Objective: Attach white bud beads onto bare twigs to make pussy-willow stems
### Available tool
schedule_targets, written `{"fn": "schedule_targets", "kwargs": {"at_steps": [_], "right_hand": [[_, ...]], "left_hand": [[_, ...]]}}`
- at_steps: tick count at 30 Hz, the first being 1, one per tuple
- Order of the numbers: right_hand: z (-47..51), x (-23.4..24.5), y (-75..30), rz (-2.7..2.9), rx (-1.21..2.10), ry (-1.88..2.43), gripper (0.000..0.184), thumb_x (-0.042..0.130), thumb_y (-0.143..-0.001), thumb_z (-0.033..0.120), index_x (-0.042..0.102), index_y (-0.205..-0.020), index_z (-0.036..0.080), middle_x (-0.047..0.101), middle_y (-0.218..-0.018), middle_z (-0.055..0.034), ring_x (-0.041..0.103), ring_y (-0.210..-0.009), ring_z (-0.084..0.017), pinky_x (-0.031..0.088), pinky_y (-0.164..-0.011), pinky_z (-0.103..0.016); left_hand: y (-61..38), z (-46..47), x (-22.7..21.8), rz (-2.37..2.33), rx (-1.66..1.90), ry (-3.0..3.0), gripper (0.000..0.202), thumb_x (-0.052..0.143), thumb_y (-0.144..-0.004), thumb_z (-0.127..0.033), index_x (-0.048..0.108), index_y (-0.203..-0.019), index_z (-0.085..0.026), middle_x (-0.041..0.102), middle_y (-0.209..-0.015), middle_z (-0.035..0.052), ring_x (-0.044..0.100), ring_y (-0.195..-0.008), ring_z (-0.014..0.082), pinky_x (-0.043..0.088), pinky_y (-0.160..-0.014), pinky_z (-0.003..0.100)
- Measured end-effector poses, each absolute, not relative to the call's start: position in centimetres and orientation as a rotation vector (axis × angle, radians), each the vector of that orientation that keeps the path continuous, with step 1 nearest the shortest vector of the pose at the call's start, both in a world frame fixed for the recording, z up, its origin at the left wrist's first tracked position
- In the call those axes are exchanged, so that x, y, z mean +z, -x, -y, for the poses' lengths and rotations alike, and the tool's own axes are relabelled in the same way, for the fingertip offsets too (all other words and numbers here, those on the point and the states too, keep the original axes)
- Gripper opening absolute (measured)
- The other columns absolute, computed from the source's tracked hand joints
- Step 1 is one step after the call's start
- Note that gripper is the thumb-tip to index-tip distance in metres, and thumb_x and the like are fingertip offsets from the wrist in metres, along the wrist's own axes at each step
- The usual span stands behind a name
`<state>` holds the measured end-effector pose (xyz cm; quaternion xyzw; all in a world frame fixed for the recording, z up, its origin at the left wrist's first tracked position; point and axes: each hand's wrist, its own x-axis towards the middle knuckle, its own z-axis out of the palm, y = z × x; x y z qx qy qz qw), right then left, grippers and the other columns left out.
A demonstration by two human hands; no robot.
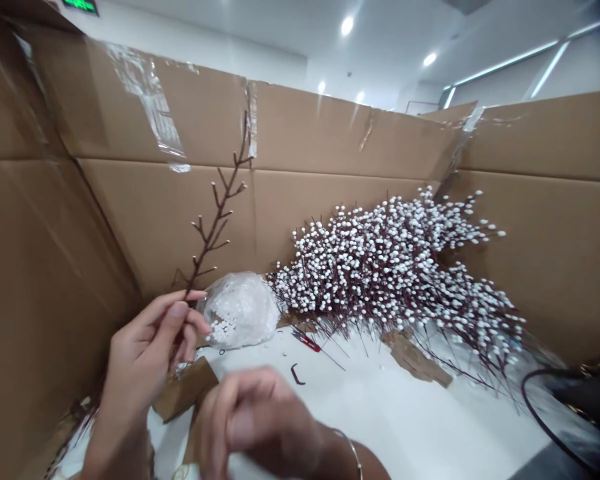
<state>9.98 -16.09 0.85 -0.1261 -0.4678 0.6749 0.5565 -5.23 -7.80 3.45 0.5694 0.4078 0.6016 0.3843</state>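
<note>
My left hand [150, 341] pinches a bare, brown, twiggy stem [209, 242] low, apparently leaving its top clear; my right hand [265, 417] blurs, grip unclear.

One view from head height, close over the white tabletop [360, 407], forward toward the cardboard wall [330, 147].

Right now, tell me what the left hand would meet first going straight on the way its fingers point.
Most likely the plastic bag, just beyond the left hand in this view; the depth between them is unclear.
</note>
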Motion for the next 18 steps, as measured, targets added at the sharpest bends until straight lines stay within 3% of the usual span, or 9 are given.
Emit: {"fn": "schedule_targets", "kwargs": {"at_steps": [2,4,6,8,11,14,16,18], "right_hand": [[11.7,2.3,-10.5,1.032,1.525,0.381,0.016,0.065,-0.082,0.029,0.065,-0.069,0.02,0.065,-0.065,-0.0002,0.054,-0.056,-0.013,0.048,-0.059,-0.027],[8.4,3.3,-11.0,0.995,1.34,0.472,0.007,0.065,-0.08,0.026,0.07,-0.08,0.021,0.07,-0.083,-0.0014,0.059,-0.071,-0.013,0.05,-0.071,-0.026],[6.8,3.7,-11.1,1.026,1.33,0.441,0.016,0.061,-0.085,0.031,0.072,-0.093,0.022,0.071,-0.102,-0.0035,0.063,-0.091,-0.015,0.05,-0.084,-0.027],[6.4,3.6,-11.0,1.033,1.4,0.394,0.023,0.058,-0.089,0.038,0.072,-0.098,0.021,0.07,-0.11,-0.0051,0.063,-0.097,-0.015,0.051,-0.088,-0.027],[6.7,3.2,-10.6,0.916,1.514,0.336,0.026,0.065,-0.084,0.044,0.071,-0.09,0.02,0.071,-0.098,-0.0048,0.064,-0.077,-0.012,0.054,-0.066,-0.021],[6.4,2.7,-10.7,0.767,1.544,0.31,0.024,0.077,-0.074,0.042,0.069,-0.082,0.02,0.069,-0.08,-0.0014,0.059,-0.062,-0.009,0.048,-0.047,-0.017],[5.9,2.5,-11.1,0.719,1.508,0.325,0.024,0.079,-0.072,0.039,0.068,-0.082,0.021,0.066,-0.073,0.0004,0.057,-0.056,-0.009,0.043,-0.04,-0.017],[5.4,2.3,-11.7,0.699,1.402,0.35,0.023,0.078,-0.072,0.037,0.068,-0.085,0.021,0.065,-0.072,0.0012,0.057,-0.057,-0.009,0.045,-0.043,-0.017]], "left_hand": [[4.7,7.8,3.4,-0.928,1.411,-1.398,0.026,0.057,-0.091,-0.04,0.063,-0.106,-0.019,0.064,-0.065,-0.0002,0.045,-0.038,0.0054,0.03,-0.034,0.016],[3.8,7.7,3.2,-0.837,1.306,-1.351,0.029,0.057,-0.091,-0.043,0.062,-0.104,-0.018,0.063,-0.061,-0.0006,0.044,-0.035,0.0051,0.026,-0.031,0.015],[2.8,7.6,3.0,-0.768,1.209,-1.313,0.03,0.056,-0.091,-0.045,0.06,-0.103,-0.018,0.063,-0.059,-0.0005,0.043,-0.033,0.0048,0.023,-0.031,0.014],[1.9,7.5,2.6,-0.696,1.113,-1.283,0.029,0.056,-0.091,-0.045,0.059,-0.102,-0.018,0.063,-0.059,-0.0005,0.042,-0.032,0.0042,0.022,-0.031,0.014],[1.0,7.4,2.1,-0.619,1.052,-1.229,0.027,0.055,-0.092,-0.044,0.058,-0.097,-0.018,0.061,-0.057,-0.0015,0.04,-0.031,0.0034,0.021,-0.031,0.013],[0.6,7.2,1.8,-0.618,1.043,-1.267,0.028,0.053,-0.092,-0.045,0.06,-0.094,-0.018,0.061,-0.058,-0.0007,0.046,-0.035,0.007,0.03,-0.033,0.016],[0.6,6.4,1.6,-0.7,1.061,-1.418,0.03,0.053,-0.092,-0.044,0.063,-0.095,-0.016,0.064,-0.066,0.0024,0.057,-0.05,0.012,0.044,-0.045,0.021],[1.0,4.8,0.9,-0.864,1.121,-1.631,0.031,0.053,-0.092,-0.043,0.066,-0.097,-0.016,0.068,-0.079,0.0059,0.063,-0.071,0.0168,0.051,-0.066,0.027]]}}
